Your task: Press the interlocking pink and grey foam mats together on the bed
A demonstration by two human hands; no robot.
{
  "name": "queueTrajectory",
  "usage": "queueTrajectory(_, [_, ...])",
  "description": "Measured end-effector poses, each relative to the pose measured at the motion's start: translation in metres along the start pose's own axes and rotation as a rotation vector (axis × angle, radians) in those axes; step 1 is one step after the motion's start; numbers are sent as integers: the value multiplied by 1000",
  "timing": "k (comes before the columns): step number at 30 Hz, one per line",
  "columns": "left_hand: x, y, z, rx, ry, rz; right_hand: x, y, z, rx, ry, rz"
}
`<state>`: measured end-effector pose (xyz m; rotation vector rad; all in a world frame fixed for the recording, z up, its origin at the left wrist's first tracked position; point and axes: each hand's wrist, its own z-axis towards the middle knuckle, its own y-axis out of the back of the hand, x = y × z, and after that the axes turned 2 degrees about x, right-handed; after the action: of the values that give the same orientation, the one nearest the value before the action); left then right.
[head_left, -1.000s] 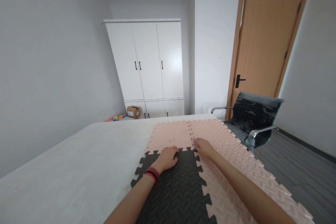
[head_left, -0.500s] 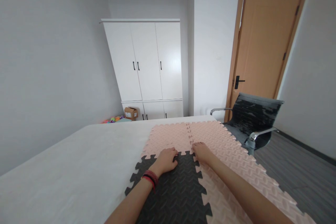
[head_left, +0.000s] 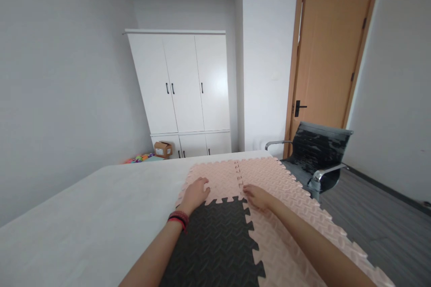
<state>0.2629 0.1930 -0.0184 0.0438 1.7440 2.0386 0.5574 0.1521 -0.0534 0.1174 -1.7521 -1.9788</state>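
Note:
A black foam puzzle mat tile (head_left: 215,242) lies on the white surface, its far toothed edge against pink foam puzzle mat tiles (head_left: 215,175). Along its right side the black teeth meet more pink foam; whether they are fully locked in I cannot tell. My left hand (head_left: 195,195), fingers apart, rests by the far left part of the black tile, reaching onto the pink one. My right hand (head_left: 257,196) lies with fingers stretched out on the pink foam, just right of the corner where the tiles meet. Neither hand grips anything.
The white tabletop or bed-like surface (head_left: 101,215) spreads to the left. A worn black chair (head_left: 319,152) with metal arms stands at its right edge. Behind are a white wardrobe (head_left: 182,85), a cardboard box (head_left: 163,149), and a wooden door (head_left: 333,58).
My left hand has moved left and forward along the far edge of the black tile, its fingers spreading. My right hand stays near the tile corner. The view has shifted slightly.

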Motion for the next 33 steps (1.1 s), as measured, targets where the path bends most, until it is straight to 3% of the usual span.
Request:
queueTrajectory(3, [49,10,6,-41,221,28,-48,21,-6,-100,-155,24])
queueTrajectory(7, [106,15,9,-35,394,39,-131,46,-28,-226,-535,19])
queueTrajectory(10, [124,9,12,-26,442,36,-176,45,-49,-206,-749,33])
queueTrajectory(13, [123,-5,18,-11,421,29,-199,33,-59,-157,-814,58])
queueTrajectory(19, [107,-27,27,-21,368,28,-211,26,-49,-152,-822,81])
queueTrajectory(27, [107,-32,22,-27,346,66,-204,26,-49,-147,-797,56])
queueTrajectory(30, [105,-32,21,3,328,117,-189,31,-45,-123,-774,-5])
queueTrajectory(33, [103,-29,21,40,327,175,-149,29,-23,-124,-704,-93])
